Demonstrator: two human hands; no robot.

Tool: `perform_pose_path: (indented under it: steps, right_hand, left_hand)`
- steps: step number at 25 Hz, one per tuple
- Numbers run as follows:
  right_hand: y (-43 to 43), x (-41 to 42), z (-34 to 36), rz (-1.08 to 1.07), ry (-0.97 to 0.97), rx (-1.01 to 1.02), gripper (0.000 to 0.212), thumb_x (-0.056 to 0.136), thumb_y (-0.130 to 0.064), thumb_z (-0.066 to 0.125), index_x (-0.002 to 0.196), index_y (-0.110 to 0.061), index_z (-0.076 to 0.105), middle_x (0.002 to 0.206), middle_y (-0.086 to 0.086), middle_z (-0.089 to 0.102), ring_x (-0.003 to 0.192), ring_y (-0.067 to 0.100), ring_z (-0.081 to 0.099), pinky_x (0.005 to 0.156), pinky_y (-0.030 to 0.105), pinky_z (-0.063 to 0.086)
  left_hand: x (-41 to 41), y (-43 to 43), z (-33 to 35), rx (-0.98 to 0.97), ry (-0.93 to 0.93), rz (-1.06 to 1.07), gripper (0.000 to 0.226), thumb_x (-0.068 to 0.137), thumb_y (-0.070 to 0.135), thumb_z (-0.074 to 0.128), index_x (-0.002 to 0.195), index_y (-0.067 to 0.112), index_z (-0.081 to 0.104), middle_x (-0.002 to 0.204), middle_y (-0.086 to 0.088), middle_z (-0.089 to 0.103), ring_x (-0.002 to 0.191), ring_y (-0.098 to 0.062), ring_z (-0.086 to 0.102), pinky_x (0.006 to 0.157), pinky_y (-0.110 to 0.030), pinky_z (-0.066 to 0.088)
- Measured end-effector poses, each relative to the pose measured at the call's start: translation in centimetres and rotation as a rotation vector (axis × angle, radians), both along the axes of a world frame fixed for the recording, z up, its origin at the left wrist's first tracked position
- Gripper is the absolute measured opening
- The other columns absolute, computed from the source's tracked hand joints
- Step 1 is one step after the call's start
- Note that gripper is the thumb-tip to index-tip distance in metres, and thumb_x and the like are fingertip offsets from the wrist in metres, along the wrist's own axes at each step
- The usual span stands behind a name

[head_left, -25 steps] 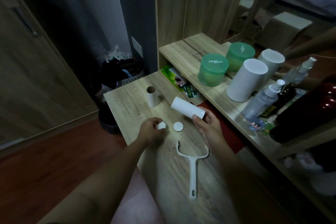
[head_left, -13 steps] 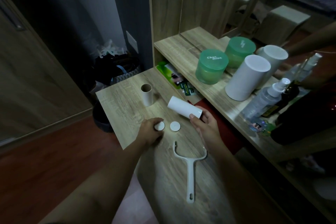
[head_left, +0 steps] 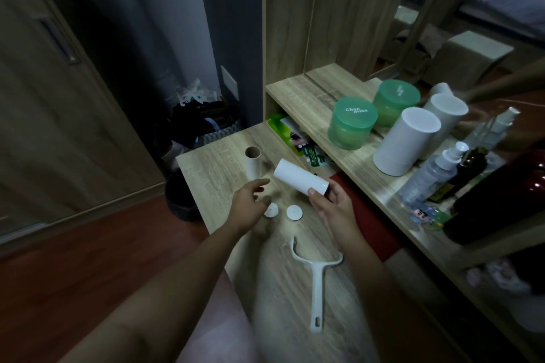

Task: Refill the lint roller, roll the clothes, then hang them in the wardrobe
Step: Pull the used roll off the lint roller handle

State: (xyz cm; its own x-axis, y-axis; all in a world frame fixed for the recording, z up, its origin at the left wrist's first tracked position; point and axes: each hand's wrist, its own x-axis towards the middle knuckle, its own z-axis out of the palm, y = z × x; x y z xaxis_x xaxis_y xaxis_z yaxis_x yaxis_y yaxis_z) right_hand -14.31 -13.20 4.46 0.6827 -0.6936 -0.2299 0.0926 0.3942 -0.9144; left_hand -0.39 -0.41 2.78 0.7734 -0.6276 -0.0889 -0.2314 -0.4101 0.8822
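Head view
Right hand (head_left: 333, 209): fingers curled round the near end of the white roll (head_left: 298, 177), which is held above the table (head_left: 212, 168) and slants away to the left.
Left hand (head_left: 250, 203): fingers loose and spread, holding nothing, thumb just beside the left cap (head_left: 271, 211); contact unclear.
Right cap (head_left: 294, 212): flat on the table between the hands.
Cardboard tube (head_left: 253, 163): upright, just beyond the left hand.
Roller handle (head_left: 317, 289): flat on the table, fork toward the caps.
Shelf (head_left: 298, 91): holds a green jar (head_left: 351, 124).
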Motion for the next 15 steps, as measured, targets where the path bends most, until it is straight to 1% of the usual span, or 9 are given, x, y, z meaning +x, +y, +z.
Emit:
perform_pose_path:
  steps: [1,3,5,8,9,10,11,13,15]
  right_hand:
    - [0.4,0.5,0.3,0.010,0.003,-0.005,0.061,0.057,-0.033,0.085,0.110,-0.020,0.059,0.106,-0.004,0.068,0.103,0.012,0.065,0.078,0.020,0.052]
    - [1.3,1.6,0.9,0.026,0.002,-0.021,0.042,0.073,-0.016,0.076,0.111,-0.019,0.058,0.109,0.000,0.066,0.103,0.012,0.064,0.081,0.022,0.051]
    - [2.7,3.3,1.5,0.048,0.005,-0.027,0.038,0.079,-0.009,0.070,0.113,-0.016,0.057,0.113,0.003,0.065,0.104,0.014,0.064,0.085,0.026,0.050]
    - [5.8,7.5,2.2,0.075,0.032,-0.052,0.048,0.077,-0.011,0.072,0.121,-0.011,0.053,0.118,0.008,0.063,0.108,0.019,0.062,0.090,0.032,0.048]
    - [7.1,9.5,2.4,0.079,0.043,-0.062,0.044,0.079,-0.010,0.071,0.119,-0.012,0.053,0.116,0.006,0.063,0.105,0.017,0.062,0.089,0.031,0.048]
    - [8.3,11.5,2.4,0.082,0.053,-0.071,0.038,0.080,-0.008,0.069,0.115,-0.014,0.055,0.113,0.004,0.063,0.100,0.013,0.063,0.087,0.030,0.049]
    - [9.6,13.4,2.3,0.093,0.064,-0.082,0.033,0.081,-0.007,0.068,0.110,-0.017,0.055,0.110,0.001,0.063,0.096,0.009,0.063,0.086,0.028,0.049]
    - [12.9,18.6,1.5,0.111,0.092,-0.098,0.028,0.082,-0.007,0.066,0.104,-0.019,0.053,0.107,0.002,0.061,0.091,0.008,0.062,0.083,0.026,0.049]
    - [16.1,24.0,0.3,0.091,0.154,-0.120,0.026,0.083,-0.008,0.065,0.102,-0.016,0.048,0.100,0.003,0.059,0.083,0.009,0.060,0.070,0.018,0.049]
  left_hand:
    - [0.3,0.2,0.9,-0.032,-0.001,0.014,0.040,0.084,0.005,0.061,0.122,0.015,0.060,0.119,-0.003,0.062,0.102,-0.010,0.056,0.087,-0.023,0.044]
    - [1.2,0.7,2.5,-0.078,-0.004,0.058,0.039,0.084,0.005,0.058,0.121,0.015,0.061,0.113,0.000,0.063,0.101,-0.010,0.057,0.086,-0.025,0.048]
    - [2.9,2.2,3.4,-0.116,0.008,0.098,0.037,0.084,0.005,0.056,0.119,0.014,0.063,0.110,0.000,0.064,0.100,-0.011,0.058,0.083,-0.026,0.051]
    - [7.3,5.6,3.5,-0.128,-0.016,0.157,0.034,0.085,0.003,0.055,0.116,0.011,0.065,0.110,-0.003,0.066,0.095,-0.010,0.059,0.073,-0.012,0.048]
    - [9.5,6.9,3.2,-0.127,-0.021,0.187,0.032,0.086,0.003,0.055,0.116,0.011,0.065,0.110,-0.005,0.067,0.093,-0.010,0.059,0.069,-0.008,0.045]
    - [11.6,8.3,3.2,-0.116,-0.028,0.211,0.031,0.087,0.005,0.056,0.116,0.010,0.064,0.111,-0.005,0.067,0.092,-0.010,0.059,0.068,-0.008,0.044]
    - [13.8,9.6,2.9,-0.105,-0.032,0.227,0.030,0.089,0.007,0.056,0.117,0.009,0.064,0.112,-0.006,0.067,0.095,-0.011,0.060,0.073,-0.011,0.043]
    - [19.7,13.0,1.7,-0.069,-0.041,0.243,0.032,0.092,0.015,0.054,0.123,0.009,0.060,0.121,-0.007,0.064,0.110,-0.018,0.059,0.086,-0.019,0.041]
    - [25.9,16.2,-0.1,0.020,-0.051,0.248,0.036,0.095,0.021,0.051,0.129,0.010,0.056,0.128,-0.010,0.061,0.120,-0.024,0.055,0.092,-0.026,0.040]
